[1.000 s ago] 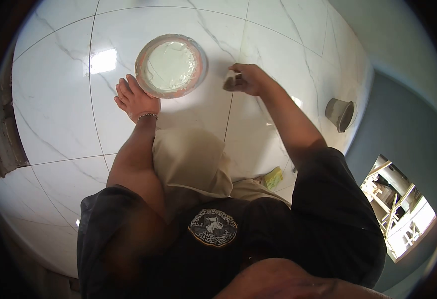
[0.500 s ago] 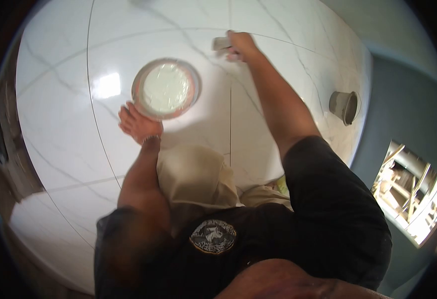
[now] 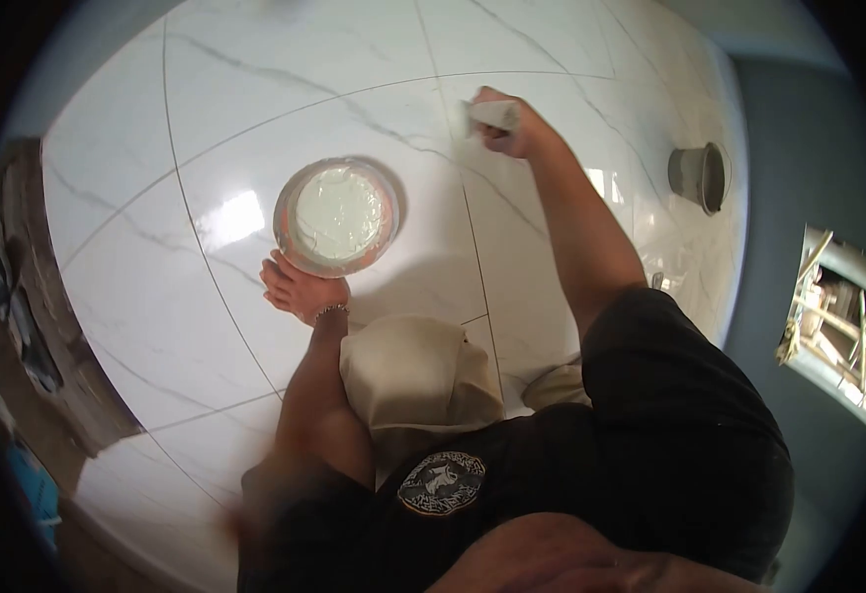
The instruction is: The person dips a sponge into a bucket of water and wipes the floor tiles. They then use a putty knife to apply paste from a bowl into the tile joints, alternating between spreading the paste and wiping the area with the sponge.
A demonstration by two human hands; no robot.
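Observation:
A round orange-pink basin point(image 3: 382, 249) sits on the tiled floor, holding a pale, creamy grout-like paste point(image 3: 339, 212). My left hand point(image 3: 300, 290) is at its near-left edge, fingers stretched out and spread, palm down; whether it presses on the rim or only on the floor is hard to tell. Farther forward and right, my right hand point(image 3: 514, 136) is closed round a flat, pale grey scraper point(image 3: 493, 118). The blade is slightly blurred and lies close over the tile near a joint line.
White marbled tiles point(image 3: 403, 109) with thin dark joints cover the floor. At the right, by the dark wall point(image 3: 784, 178), a grey bucket point(image 3: 695, 178) lies tilted in view. Brown planks point(image 3: 52, 287) line the left edge. My bent knee point(image 3: 408, 371) is just below the basin.
The view has shifted, so basin, bucket and hands appear lower and to the right. My right hand has turned the scraper and drawn slightly nearer. My left hand stays beside the basin.

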